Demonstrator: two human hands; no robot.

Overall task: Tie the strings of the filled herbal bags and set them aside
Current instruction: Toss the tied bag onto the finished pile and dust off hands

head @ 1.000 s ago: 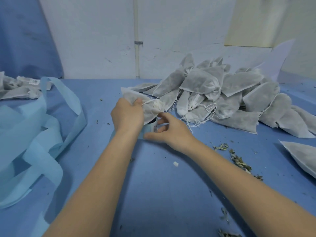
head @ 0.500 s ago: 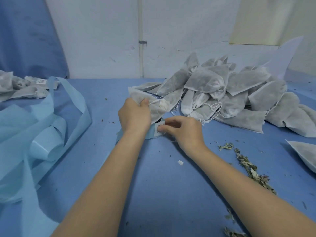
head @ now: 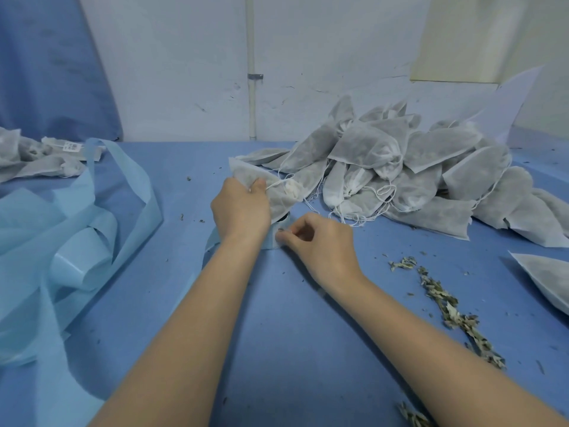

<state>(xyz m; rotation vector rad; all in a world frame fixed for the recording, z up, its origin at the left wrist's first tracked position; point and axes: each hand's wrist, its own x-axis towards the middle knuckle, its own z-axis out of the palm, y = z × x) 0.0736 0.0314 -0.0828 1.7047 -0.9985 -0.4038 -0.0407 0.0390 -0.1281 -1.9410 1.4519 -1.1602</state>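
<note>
Left hand [head: 240, 208] grips a filled herbal bag [head: 271, 192] at table centre, thumb curled over it, gathered neck pointing right. Right hand [head: 320, 241] has fingers curled, fingertips pinching at the light-blue strip [head: 271, 238] just under the bag; half a second ago it lay flatter there. Pile of bags [head: 400, 174] sits far right.

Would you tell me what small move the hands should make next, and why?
Probably the right hand should reach up for the loose string at the neck of the bag the left hand grips, since it now pinches only the light blue strip beneath.
</note>
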